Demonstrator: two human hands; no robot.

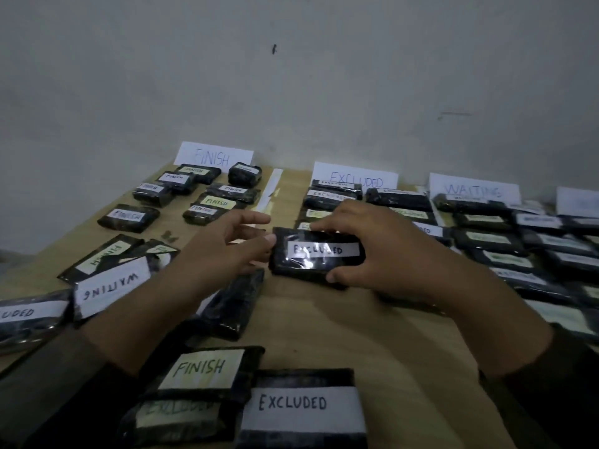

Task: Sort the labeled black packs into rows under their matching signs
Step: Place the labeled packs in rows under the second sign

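Held black pack [319, 256]: rectangular, wrapped in glossy plastic, with a white strip label reading EXCLUDED. It sits level at the middle of the head view, just in front of the near end of the EXCLUDED rows. Whether it rests on the surface or is lifted cannot be told.
Right hand [379, 254]: curled round the held black pack, fingers over the far edge and thumb under the near edge.
Left hand [227, 244]: fingers loosely extended and gripping nothing, with the thumb tip at the pack's left end.
Worktop [324, 319]: light wooden board set against a pale grey wall [291, 76].
Signs: white paper cards standing along the wall, reading FINISH [214, 156], EXCLUDED [355, 178] and WAITING [475, 189]. A fourth card [578, 202] at the right edge is unreadable.
FINISH rows [129, 217]: black labelled packs in two loose columns under their sign.
EXCLUDED rows [398, 199]: black packs in two columns, partly hidden by the right hand.
WAITING rows [486, 238]: closely packed black packs with blurred labels.
Divider [270, 189]: white paper strip lying between the FINISH and EXCLUDED areas.
Unsorted packs: near the viewer lie one marked FINISH [204, 367], overlapping another, and beside it one marked EXCLUDED [301, 409]. At left lies one marked WAITING [110, 286].
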